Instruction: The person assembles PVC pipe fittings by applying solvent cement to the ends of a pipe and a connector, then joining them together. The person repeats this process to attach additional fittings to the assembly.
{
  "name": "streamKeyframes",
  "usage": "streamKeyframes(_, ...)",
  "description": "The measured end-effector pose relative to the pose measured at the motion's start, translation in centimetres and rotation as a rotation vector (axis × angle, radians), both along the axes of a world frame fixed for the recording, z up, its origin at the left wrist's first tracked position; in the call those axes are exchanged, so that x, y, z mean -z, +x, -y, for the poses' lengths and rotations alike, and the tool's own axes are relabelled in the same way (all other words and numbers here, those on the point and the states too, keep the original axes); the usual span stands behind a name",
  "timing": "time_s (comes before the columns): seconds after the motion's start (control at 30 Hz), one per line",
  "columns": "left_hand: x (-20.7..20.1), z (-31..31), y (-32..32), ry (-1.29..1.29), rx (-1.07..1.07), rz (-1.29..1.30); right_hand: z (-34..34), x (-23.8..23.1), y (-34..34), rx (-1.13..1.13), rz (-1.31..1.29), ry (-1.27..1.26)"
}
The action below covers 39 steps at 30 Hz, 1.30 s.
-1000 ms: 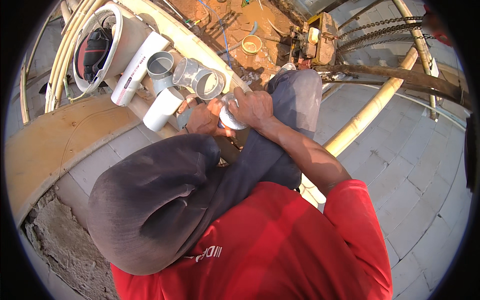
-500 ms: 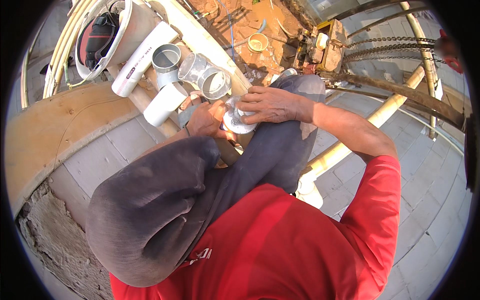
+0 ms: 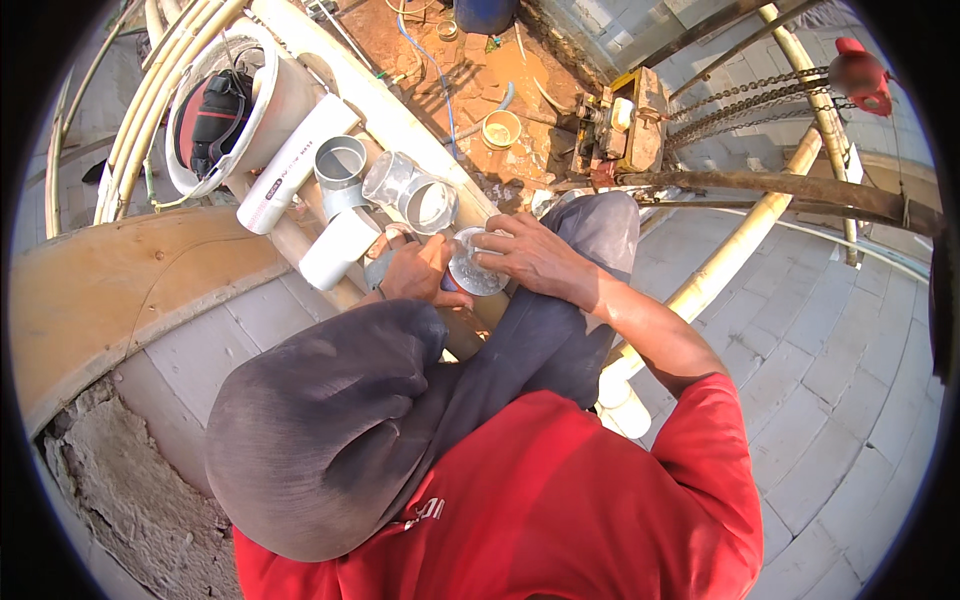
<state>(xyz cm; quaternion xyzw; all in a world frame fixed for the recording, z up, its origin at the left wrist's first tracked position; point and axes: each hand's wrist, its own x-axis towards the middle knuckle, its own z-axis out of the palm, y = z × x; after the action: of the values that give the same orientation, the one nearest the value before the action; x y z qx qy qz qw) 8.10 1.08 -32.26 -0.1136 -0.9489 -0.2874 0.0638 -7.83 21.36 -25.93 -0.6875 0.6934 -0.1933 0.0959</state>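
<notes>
We hold the round white fitting (image 3: 476,263) between both hands, just below the grey pipe elbow (image 3: 420,197). Our right hand (image 3: 537,257) is clamped over its right rim, our left hand (image 3: 418,272) closed against its left side; its open face looks up at us.

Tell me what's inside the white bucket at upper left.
The bucket holds a red and black helmet-like thing with a strap. Whatever lies beneath it is covered.

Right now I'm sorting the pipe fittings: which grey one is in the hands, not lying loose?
The round grey fitting, gripped between left hand and right hand. The grey coupling and grey tee lie untouched beyond.
</notes>
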Motion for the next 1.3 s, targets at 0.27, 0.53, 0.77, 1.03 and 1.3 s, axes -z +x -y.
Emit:
streamKeyframes(0.27,0.0,2.3,0.3,0.089,-0.295,-0.185,0.9,1.0,3.1,0.404,0.153,0.264)
streamKeyframes(0.53,-2.8,7.1,-0.3,0.04,-0.775,-0.209,1.1,-0.9,2.9,0.571,0.311,0.37)
streamKeyframes(0.77,-1.0,12.0,5.3,-0.077,-0.746,0.398,0.1,0.0,3.1,0.385,0.193,-0.136)
streamKeyframes(1.03,-3.8,13.0,5.9,0.136,-0.562,0.665,0.4,0.9,3.7,0.619,0.29,0.248)
streamKeyframes(1.3,-1.3,12.7,5.2,0.141,-0.546,0.408,0.2,1.3,4.0,0.638,0.294,0.124)
